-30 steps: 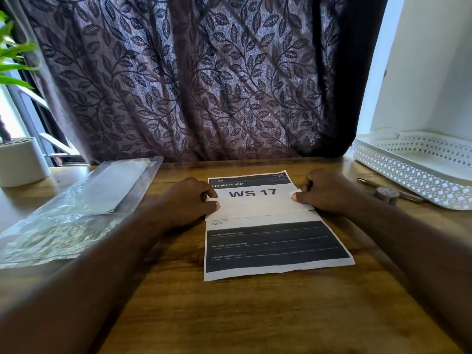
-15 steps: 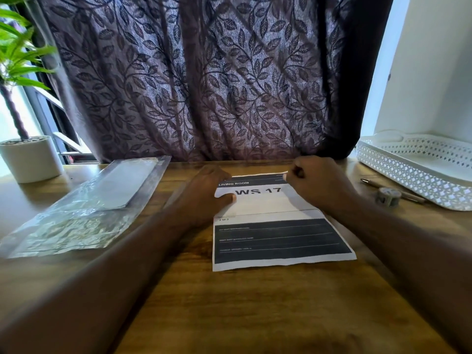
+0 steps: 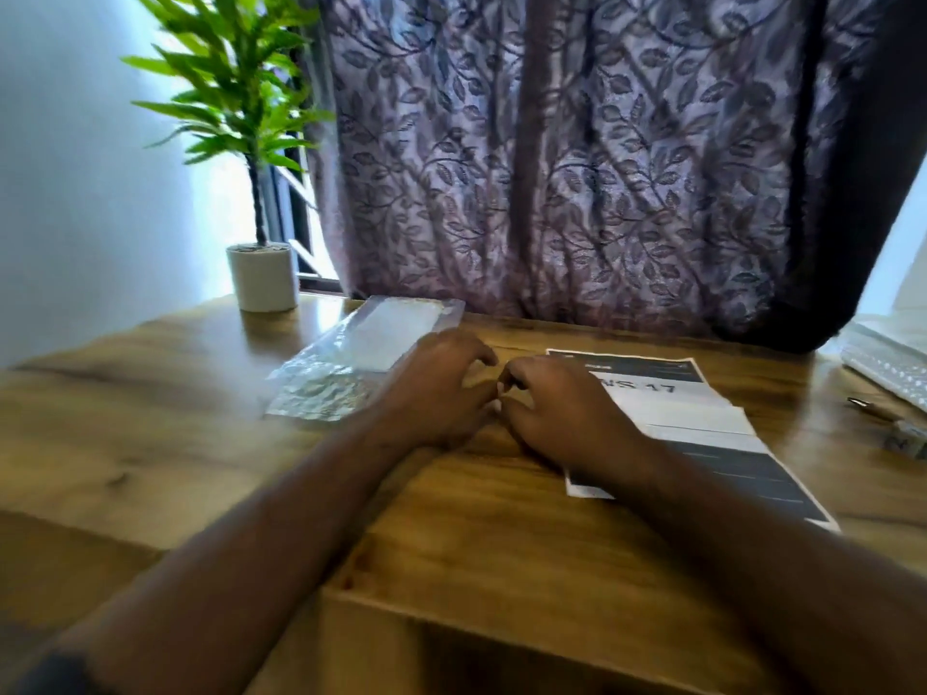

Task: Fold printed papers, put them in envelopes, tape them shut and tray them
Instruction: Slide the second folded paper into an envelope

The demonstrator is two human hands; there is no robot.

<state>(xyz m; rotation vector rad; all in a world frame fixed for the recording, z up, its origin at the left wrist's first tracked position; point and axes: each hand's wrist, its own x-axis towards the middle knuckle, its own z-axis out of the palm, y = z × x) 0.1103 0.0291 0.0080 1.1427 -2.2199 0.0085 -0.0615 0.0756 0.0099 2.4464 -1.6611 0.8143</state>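
Observation:
The printed paper point(image 3: 702, 423), marked "WS 17", lies flat on the wooden table point(image 3: 175, 418) right of centre, with its top part folded down. My right hand point(image 3: 567, 418) rests over the paper's left edge with loosely curled fingers and hides that edge. My left hand point(image 3: 436, 388) hovers just left of it, fingers loosely curled and holding nothing. It is beside a clear plastic pack of envelopes point(image 3: 361, 358), and the fingertips of the two hands nearly meet. A white perforated tray point(image 3: 888, 363) shows at the right edge.
A pen point(image 3: 873, 411) and a small tape roll point(image 3: 908, 438) lie in front of the tray. A potted plant point(image 3: 263, 278) stands at the table's back left. A patterned curtain point(image 3: 577, 168) hangs behind the table. The table's near edge runs below my forearms.
The view has swung left. Both hands left the fold line and moved left, the left hand off the paper toward the envelope pack, the right hand to the paper's left edge.

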